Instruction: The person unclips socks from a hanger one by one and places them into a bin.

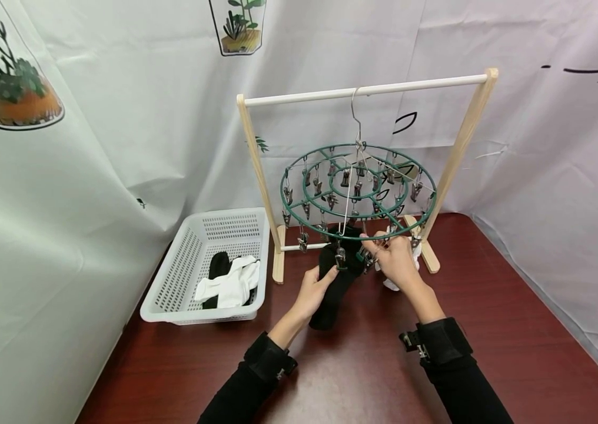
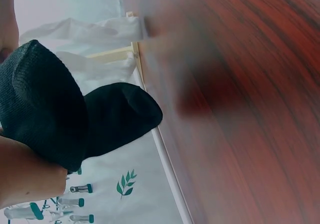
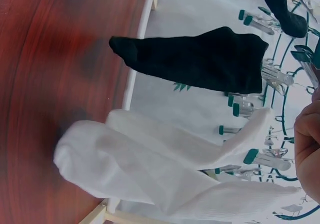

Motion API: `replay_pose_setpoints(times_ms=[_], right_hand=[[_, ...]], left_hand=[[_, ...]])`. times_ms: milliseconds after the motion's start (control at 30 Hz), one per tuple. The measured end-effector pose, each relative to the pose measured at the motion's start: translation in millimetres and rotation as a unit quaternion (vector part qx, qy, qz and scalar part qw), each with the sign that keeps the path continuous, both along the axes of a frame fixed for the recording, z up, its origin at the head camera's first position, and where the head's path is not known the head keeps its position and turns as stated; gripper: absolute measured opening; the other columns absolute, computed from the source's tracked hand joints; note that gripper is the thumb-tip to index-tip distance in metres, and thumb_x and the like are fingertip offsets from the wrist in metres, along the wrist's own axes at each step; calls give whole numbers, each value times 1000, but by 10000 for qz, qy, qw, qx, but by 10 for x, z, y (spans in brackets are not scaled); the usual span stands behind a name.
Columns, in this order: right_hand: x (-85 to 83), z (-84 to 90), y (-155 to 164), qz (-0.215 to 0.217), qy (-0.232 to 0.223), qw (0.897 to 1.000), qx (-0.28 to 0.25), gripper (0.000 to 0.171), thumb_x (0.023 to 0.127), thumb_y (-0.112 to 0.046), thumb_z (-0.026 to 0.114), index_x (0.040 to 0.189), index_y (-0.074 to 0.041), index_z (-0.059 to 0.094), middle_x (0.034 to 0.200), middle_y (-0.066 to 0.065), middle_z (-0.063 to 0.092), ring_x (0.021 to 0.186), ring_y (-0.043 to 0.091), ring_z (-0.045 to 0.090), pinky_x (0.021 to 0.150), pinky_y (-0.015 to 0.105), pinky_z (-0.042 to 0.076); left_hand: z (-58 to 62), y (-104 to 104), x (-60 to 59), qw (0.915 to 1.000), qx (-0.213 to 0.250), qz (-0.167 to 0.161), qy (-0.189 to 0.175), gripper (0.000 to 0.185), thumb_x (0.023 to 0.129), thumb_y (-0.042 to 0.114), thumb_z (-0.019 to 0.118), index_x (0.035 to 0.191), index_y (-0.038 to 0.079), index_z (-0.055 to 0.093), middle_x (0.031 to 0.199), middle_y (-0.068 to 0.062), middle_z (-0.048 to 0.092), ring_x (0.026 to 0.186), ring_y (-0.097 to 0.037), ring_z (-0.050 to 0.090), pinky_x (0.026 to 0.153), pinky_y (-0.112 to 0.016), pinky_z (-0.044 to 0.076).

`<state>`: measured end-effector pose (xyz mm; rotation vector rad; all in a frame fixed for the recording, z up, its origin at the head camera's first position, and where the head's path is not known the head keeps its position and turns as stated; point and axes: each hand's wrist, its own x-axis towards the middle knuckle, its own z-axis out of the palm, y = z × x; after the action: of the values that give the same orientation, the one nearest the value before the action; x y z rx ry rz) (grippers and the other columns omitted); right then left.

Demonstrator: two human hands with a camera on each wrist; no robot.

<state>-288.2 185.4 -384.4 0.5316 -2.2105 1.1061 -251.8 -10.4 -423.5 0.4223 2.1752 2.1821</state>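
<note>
Left hand (image 1: 316, 287) grip clamped on black sock (image 1: 337, 277), held up under round clip hanger (image 1: 357, 191) above table (image 1: 489, 330). Right hand (image 1: 396, 259) grip pinches a clip (image 1: 365, 257) at the rim. White socks (image 3: 165, 169) hang beside; basket (image 1: 172, 288) left

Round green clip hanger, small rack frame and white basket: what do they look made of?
Round green clip hanger: thin rings, probably coated wire; bare silvery hook and clips look like metal. Small rack frame: pale uprights with faint grain, likely unfinished wood; the white crossbar's material is unclear. White perforated basket: moulded plastic by its even grid of holes and slight sheen.
</note>
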Motion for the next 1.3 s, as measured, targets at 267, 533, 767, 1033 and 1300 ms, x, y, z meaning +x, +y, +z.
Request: replay_pose_setpoints(times_ms=[267,533,767,1033,1300], right_hand=[[-9,-20,17,244,-18,9996,-170,41,88,-20,65,52,-14,45,44,-5,31,39,8,26,41,26,23],[28,-4,3,94,-285,9995,-83,38,88,-25,65,55,-14,48,45,-6,33,40,8,29,44,26,26],[50,13,-15,54,-201,9997,96,35,87,-23,67,57,-15,51,47,-5,39,45,11,36,47,27,30],[57,20,-40,32,-64,9995,302,32,85,-20,69,60,-13,50,49,-5,40,46,10,37,48,28,31],[17,-23,-6,-13,-18,9995,304,29,84,-20,69,60,-13,54,49,-5,41,47,11,37,49,28,31]], left_hand=[[-29,-108,5,9997,-48,241,-93,27,96,20,53,103,-5,63,85,-9,66,68,-9,61,63,-23,48],[2,-359,6,9961,-19,883,-25,27,95,19,54,102,-6,62,84,-10,65,67,-10,58,63,-24,47],[133,-696,-22,9891,78,1463,174,30,96,20,53,107,-6,61,92,-10,65,75,-11,58,69,-25,47],[188,-1087,-171,9747,278,2200,262,29,94,29,54,97,1,60,86,-5,58,72,-11,54,63,-23,44],[65,-1421,-291,9127,-1713,3627,778,33,95,34,52,87,1,51,81,-14,51,78,-26,50,69,-39,39]])
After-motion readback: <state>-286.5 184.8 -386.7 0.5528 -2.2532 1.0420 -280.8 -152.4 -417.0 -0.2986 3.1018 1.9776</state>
